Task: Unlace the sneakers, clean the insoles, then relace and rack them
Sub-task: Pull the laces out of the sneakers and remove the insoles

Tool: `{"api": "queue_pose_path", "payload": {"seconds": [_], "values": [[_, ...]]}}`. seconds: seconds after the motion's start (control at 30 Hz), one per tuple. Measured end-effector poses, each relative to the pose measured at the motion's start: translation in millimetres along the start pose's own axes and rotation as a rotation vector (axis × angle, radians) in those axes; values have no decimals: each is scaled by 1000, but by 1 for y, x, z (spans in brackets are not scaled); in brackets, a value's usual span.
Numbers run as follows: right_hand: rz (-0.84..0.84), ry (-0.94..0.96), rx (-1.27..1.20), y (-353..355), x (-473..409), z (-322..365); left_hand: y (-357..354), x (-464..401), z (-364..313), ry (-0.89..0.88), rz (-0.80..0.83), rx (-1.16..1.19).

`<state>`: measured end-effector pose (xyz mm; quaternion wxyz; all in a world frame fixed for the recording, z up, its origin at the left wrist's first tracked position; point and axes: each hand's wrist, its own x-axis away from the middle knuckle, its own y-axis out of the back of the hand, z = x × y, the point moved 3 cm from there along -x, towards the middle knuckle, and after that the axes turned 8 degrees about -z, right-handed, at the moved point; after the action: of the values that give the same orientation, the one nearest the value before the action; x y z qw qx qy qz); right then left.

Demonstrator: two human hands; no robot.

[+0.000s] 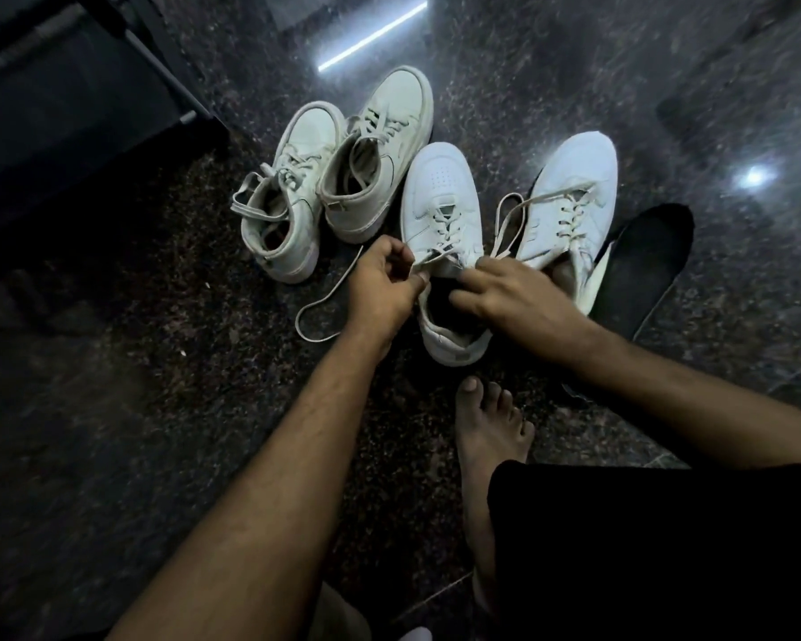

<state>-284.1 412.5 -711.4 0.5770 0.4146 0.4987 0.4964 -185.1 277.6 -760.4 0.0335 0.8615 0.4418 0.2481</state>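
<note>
A white low sneaker (438,196) stands on the dark floor in front of me, laced most of the way up. My left hand (380,284) pinches its lace (317,312) at the top left eyelets; the loose end loops out over the floor to the left. My right hand (505,293) rests on the sneaker's collar with fingers at the tongue. Its partner, a second white sneaker (574,196), lies to the right with loose laces. A black insole (643,266) lies beside that one.
Two off-white high-top sneakers (297,196) (380,150) stand at the back left, laced loosely. A dark rack or furniture frame (65,85) fills the upper left. My bare foot (491,437) and black-clothed knee (643,548) sit near the front on the polished granite floor (112,409).
</note>
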Motion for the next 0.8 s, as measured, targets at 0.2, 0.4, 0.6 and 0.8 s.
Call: {"api": "queue_pose_path", "payload": {"seconds": [0.2,0.4,0.6,0.8], "values": [[178,-173,171,-22,-26,7,2,7,1,-213,-71,-100],[310,-133,281,-15,-19,3,3,3,9,-64,-38,12],[239,-233,369,-22,-15,8,4,5,11,-9,0,85],[9,-81,344,-13,-7,-11,5,7,4,-191,-68,-74]]}}
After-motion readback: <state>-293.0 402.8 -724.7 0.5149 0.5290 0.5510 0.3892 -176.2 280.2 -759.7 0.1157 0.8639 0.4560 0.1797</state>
